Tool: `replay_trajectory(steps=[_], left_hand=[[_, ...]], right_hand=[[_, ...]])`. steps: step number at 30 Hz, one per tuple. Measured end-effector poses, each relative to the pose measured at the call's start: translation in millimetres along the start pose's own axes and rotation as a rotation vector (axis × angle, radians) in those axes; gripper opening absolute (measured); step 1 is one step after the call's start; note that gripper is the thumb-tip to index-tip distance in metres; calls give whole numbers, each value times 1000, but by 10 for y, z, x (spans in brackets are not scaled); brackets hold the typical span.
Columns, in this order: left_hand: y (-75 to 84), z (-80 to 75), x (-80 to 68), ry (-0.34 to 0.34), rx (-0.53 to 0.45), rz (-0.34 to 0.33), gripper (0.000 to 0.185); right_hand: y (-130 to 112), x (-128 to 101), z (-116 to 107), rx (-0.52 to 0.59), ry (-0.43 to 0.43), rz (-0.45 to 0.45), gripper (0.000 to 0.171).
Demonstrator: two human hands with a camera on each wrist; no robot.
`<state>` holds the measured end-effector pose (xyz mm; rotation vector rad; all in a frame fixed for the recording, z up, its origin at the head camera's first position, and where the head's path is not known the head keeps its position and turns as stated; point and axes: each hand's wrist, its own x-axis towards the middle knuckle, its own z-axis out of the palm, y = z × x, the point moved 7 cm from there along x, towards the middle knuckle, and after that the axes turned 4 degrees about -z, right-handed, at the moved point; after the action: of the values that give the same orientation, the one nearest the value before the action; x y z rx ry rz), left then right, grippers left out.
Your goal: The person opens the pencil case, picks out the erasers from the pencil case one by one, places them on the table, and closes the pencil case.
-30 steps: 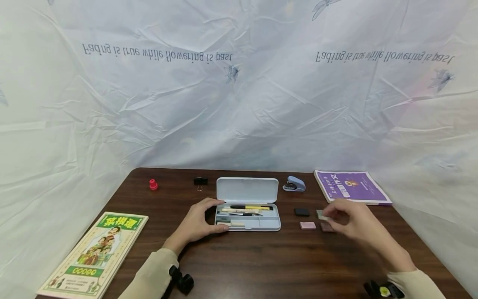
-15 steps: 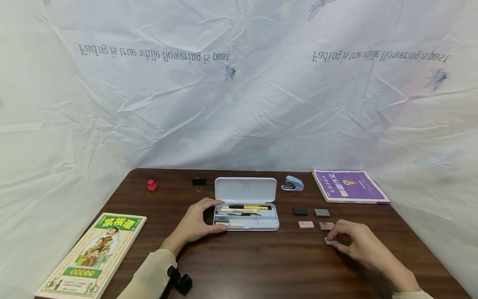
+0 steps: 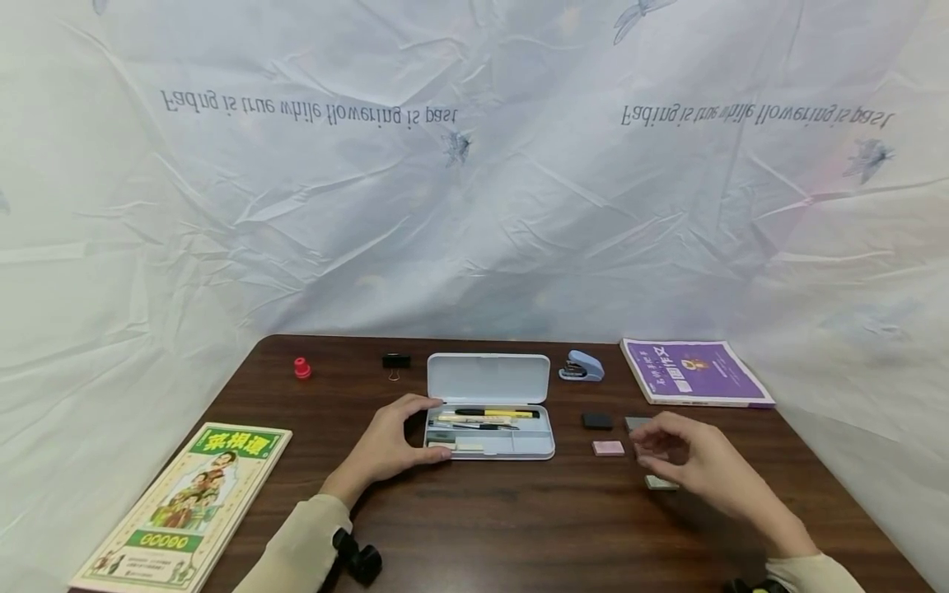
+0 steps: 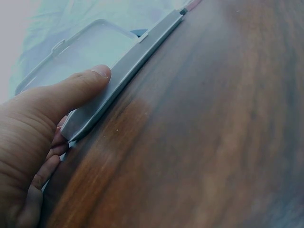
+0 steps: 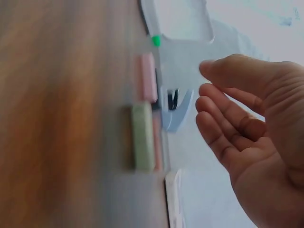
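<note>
2 hands are working on the dark wooden table [image 3: 519, 527]. Right hand [image 3: 693, 461] is hovering with fingers loosely spread and grasping nothing, just above a pale green eraser [image 3: 661, 483] that is lying flat on the table, released and apart from the fingers. Left hand [image 3: 389, 445] is bracing the left end of the open pencil case [image 3: 491, 432], thumb [image 4: 88, 85] lying along its near wall and fingers reaching over the far edge.

Seen from the head camera, the pale green eraser's long axis is running left to right, parallel to the table's near edge and to the case. It is sitting nearer the person than the pink eraser [image 3: 609, 448] and the black eraser [image 3: 596, 421]; a grey eraser [image 3: 634, 422] is partly hidden by the right hand.

Risk, as a judgement: the hovering fingers could be brushing the pale green eraser and skewing or sliding it, since the block is small and light; a loosening left hand could be letting the case shift.

Further back, a blue stapler [image 3: 582, 366] and a purple book [image 3: 693, 372] are lying.
</note>
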<state>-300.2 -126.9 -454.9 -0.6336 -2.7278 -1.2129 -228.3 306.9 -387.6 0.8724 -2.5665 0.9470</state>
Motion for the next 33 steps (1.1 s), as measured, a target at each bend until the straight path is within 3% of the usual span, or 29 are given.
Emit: replay_trajectory(steps=[10, 17, 21, 26, 33], left_hand=[[-16, -1, 7, -4, -5, -1, 82], [-29, 8, 5, -3, -5, -5, 83], [-29, 11, 4, -3, -4, -11, 82], [-25, 8, 2, 2, -10, -14, 82], [-20, -1, 10, 1, -24, -11, 81]], right_hand=[[-260, 623, 204, 76, -16, -35, 44], [-537, 1044, 439, 218, -13, -65, 39], [-717, 1256, 570, 292, -18, -126, 38], [-882, 1444, 736, 355, -45, -174, 36], [-993, 1555, 1061, 346, -148, -193, 36]])
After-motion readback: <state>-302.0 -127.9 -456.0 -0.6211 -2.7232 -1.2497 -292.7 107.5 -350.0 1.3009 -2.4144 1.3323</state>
